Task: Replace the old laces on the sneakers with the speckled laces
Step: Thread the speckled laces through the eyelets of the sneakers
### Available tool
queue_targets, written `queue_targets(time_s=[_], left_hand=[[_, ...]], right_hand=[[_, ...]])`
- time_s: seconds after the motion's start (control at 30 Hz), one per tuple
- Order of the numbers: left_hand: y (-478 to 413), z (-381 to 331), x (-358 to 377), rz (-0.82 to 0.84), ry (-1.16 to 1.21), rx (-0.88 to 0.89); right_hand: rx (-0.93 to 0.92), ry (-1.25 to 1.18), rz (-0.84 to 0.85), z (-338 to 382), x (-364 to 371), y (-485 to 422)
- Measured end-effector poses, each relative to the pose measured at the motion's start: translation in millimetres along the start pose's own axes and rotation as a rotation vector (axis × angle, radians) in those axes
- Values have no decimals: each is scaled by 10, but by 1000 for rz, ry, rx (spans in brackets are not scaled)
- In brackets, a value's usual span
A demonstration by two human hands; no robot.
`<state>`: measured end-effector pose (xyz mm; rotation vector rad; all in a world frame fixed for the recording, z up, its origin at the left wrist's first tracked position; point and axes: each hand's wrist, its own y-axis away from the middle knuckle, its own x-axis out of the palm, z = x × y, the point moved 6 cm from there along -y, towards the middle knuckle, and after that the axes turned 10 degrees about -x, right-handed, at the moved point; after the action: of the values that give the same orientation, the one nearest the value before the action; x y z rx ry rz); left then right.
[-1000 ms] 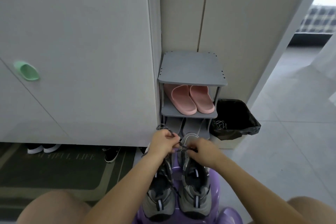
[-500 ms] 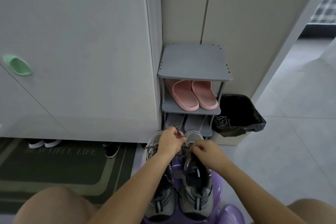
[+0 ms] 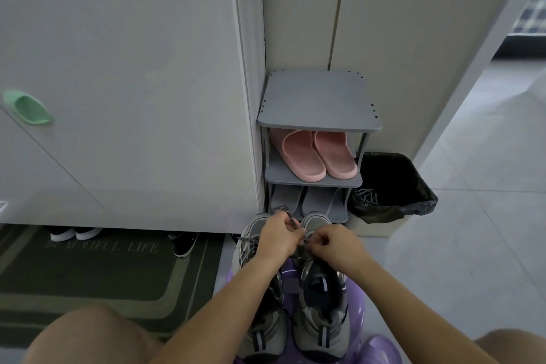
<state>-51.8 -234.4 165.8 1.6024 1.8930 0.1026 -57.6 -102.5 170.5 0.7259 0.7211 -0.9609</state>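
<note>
Left hand and right hand both pinch the speckled lace.
The sneakers stand on the purple stool, toes at its far edge; the lace end pokes past the left hand.

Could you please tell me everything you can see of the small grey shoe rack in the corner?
The small grey shoe rack looks like matt plastic: three flat shelves on thin dark posts, small dark holes along the top shelf's edges. It stands upright in the corner, close beside the tall white cabinet. Pink slippers sit on the middle shelf, grey slippers on the lowest; a black-lined bin stands beside it.
</note>
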Motion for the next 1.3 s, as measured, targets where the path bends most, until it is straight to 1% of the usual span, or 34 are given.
queue_targets(time_s=[0.1,0.2,0.3,0.37,0.47,0.63,0.8,0.9,1.0,1.1,1.3], left_hand=[[11,16,-15,54,-18,-33],[32,18,-7,96,-102,-34],[35,10,0,63,-187,-31],[32,18,11,27,-236,-23],[37,17,32,-5,-316,-12],[14,13,49,-25,-292,-23],[-32,56,87,71,-252,-68],[-49,68,85,93,-232,-89],[-46,39,81,81,-303,-83],[-15,-4,86,36,-437,-20],[-8,-7,118,55,-452,2]], right_hand=[[-22,33,-12,32,25,-33],[-54,72,-26,56,42,-49],[-9,44,-47,-9,8,-34],[24,71,-56,-78,-22,-13],[26,66,-32,-122,6,9],[22,-9,-31,-123,50,7],[39,-24,-29,-136,70,-13],[66,-34,-32,-141,67,-22],[101,-83,-6,-153,96,-36],[128,-86,13,-149,133,-44],[137,-96,-16,-153,135,-46]])
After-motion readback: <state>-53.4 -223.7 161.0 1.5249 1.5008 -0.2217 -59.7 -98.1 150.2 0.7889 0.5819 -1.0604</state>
